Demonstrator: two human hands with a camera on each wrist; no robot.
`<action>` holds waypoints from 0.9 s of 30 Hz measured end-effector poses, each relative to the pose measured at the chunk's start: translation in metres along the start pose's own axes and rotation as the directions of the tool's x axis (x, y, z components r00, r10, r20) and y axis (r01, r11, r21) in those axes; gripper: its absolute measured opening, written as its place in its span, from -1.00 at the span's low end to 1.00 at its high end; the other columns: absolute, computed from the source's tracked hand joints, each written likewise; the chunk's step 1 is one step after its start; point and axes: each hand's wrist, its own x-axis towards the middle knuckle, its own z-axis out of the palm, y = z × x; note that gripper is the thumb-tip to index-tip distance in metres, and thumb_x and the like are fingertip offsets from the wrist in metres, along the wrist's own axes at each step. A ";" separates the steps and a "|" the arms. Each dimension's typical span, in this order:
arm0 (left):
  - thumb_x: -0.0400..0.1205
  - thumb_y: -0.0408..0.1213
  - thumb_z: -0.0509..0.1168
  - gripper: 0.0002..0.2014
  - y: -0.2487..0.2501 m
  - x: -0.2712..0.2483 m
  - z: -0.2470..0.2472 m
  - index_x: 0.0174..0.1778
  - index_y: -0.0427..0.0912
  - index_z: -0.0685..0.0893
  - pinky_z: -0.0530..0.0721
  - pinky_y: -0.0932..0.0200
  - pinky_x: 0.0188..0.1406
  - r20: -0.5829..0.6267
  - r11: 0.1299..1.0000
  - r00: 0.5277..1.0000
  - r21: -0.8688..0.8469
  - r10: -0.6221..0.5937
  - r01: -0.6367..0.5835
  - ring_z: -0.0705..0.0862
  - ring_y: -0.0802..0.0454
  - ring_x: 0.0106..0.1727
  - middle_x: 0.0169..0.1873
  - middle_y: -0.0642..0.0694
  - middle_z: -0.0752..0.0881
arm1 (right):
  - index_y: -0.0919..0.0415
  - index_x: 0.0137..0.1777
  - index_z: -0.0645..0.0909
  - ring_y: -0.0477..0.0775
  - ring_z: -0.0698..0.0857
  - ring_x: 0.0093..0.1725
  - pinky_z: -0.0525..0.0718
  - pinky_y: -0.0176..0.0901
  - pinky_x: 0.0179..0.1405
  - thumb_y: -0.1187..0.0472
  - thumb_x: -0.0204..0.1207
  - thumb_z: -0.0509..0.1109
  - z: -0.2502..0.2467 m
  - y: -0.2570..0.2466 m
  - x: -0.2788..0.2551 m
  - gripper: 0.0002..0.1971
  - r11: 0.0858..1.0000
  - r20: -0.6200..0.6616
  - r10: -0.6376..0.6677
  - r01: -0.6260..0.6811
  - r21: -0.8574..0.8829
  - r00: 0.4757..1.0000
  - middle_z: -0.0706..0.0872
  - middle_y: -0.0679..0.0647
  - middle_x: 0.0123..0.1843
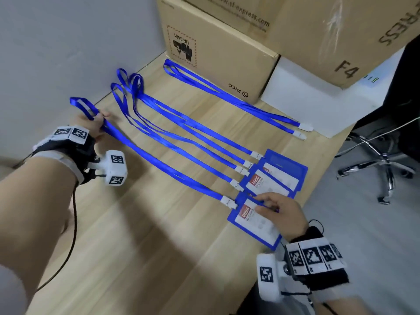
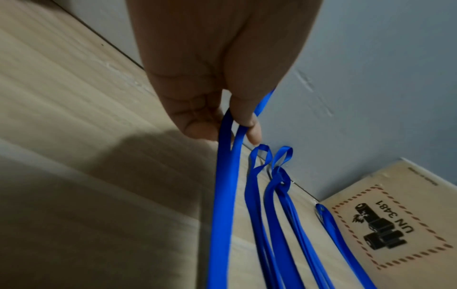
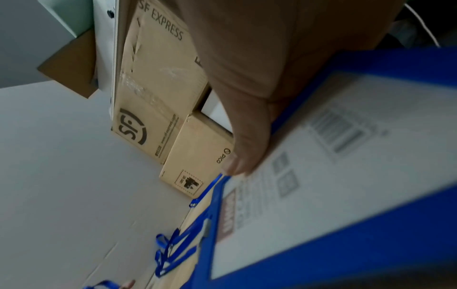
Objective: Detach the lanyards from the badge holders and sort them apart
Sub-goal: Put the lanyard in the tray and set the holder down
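A blue lanyard (image 1: 159, 160) stretches across the wooden table (image 1: 136, 246). My left hand (image 1: 100, 119) pinches its loop end (image 2: 225, 156) between thumb and fingers, near the wall. The lanyard's white clip (image 1: 227, 201) meets the nearest blue badge holder (image 1: 252, 226), which my right hand (image 1: 266, 204) grips by its top edge; in the right wrist view the thumb (image 3: 245, 154) lies on the holder's face (image 3: 346, 185). Three more lanyards (image 1: 181, 137) lie clipped to overlapping badge holders (image 1: 281, 176). Two loose lanyards (image 1: 227, 94) lie further back beside the box.
Cardboard boxes (image 1: 216, 53) and a larger one (image 1: 329, 30) stand at the back of the table, with a white box (image 1: 306, 105) beside them. A grey wall (image 1: 56, 53) bounds the left side. An office chair base (image 1: 381, 164) sits past the table's right edge.
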 end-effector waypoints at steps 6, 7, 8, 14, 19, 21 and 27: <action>0.60 -0.09 0.16 -0.78 -0.012 0.042 0.003 0.03 0.03 0.68 0.65 -0.08 0.00 -0.001 0.988 1.000 0.151 -0.017 0.017 0.68 -0.20 -0.17 -0.13 -0.24 0.77 | -0.02 -0.14 0.53 -0.05 0.56 -0.22 0.59 -0.15 -0.04 0.11 0.44 0.44 0.020 -0.013 0.001 -0.89 0.967 -0.111 0.070 -0.095 -0.238 0.991 0.55 -0.14 -0.32; 0.58 -0.09 0.17 -0.83 -0.014 0.044 0.003 -0.05 0.01 0.64 0.63 -0.15 0.11 0.000 0.988 1.000 0.150 -0.029 0.029 0.67 -0.19 -0.16 -0.25 -0.16 0.79 | 0.01 -0.11 0.55 -0.02 0.57 -0.17 0.58 -0.13 -0.03 0.08 0.46 0.42 0.021 -0.015 0.002 -0.89 0.956 -0.122 0.064 -0.096 -0.276 0.990 0.55 -0.14 -0.29; 0.56 -0.09 0.19 -0.85 -0.015 0.045 0.004 -0.06 -0.01 0.60 0.62 -0.17 0.17 -0.003 0.989 0.999 0.142 -0.047 0.047 0.66 -0.16 -0.19 -0.35 -0.08 0.77 | 0.03 -0.08 0.56 -0.01 0.57 -0.13 0.55 -0.15 -0.03 0.07 0.46 0.41 0.022 -0.017 0.002 -0.88 0.946 -0.130 0.053 -0.091 -0.310 0.990 0.54 -0.13 -0.27; 0.42 -0.08 0.32 -0.45 -0.022 0.039 0.002 0.35 -0.09 0.43 0.55 -0.06 0.35 -0.019 0.989 0.990 0.051 -0.138 0.138 0.66 -0.10 0.16 0.09 -0.05 0.69 | 0.13 0.06 0.60 0.01 0.53 0.01 0.52 -0.19 0.06 0.05 0.49 0.37 0.028 -0.014 0.004 -0.78 0.913 -0.156 0.014 -0.076 -0.400 0.988 0.53 -0.02 -0.08; 0.60 -0.24 0.28 -0.49 -0.009 -0.016 0.010 0.47 -0.18 0.34 0.50 0.11 0.31 -0.060 0.993 0.996 0.095 -0.065 0.071 0.62 -0.06 0.20 0.22 -0.08 0.62 | 0.12 0.12 0.56 0.02 0.57 0.07 0.57 -0.10 0.14 0.11 0.53 0.34 0.030 -0.019 0.002 -0.79 0.912 -0.161 0.009 -0.074 -0.403 0.987 0.47 -0.05 0.00; 0.62 -0.31 0.25 -0.55 -0.005 -0.049 0.017 0.44 -0.23 0.37 0.51 0.13 0.17 -0.070 0.999 0.997 0.021 -0.022 0.024 0.59 0.02 0.02 0.03 -0.03 0.59 | 0.10 0.12 0.55 0.00 0.55 0.01 0.58 -0.08 0.09 0.11 0.53 0.33 0.031 -0.027 0.002 -0.81 0.909 -0.155 -0.018 -0.049 -0.413 0.988 0.46 -0.05 -0.02; 0.61 -0.52 0.17 -0.71 -0.020 -0.161 0.015 0.20 -0.15 0.52 0.52 0.52 -0.53 -0.003 0.935 1.000 -0.354 0.016 -0.017 0.62 0.27 -0.37 -0.26 0.05 0.61 | 0.09 0.04 0.59 -0.21 0.47 -0.24 0.49 -0.30 -0.17 0.23 0.52 0.33 0.056 -0.065 0.006 -0.87 0.921 -0.051 -0.228 0.199 -0.335 0.972 0.42 -0.13 -0.17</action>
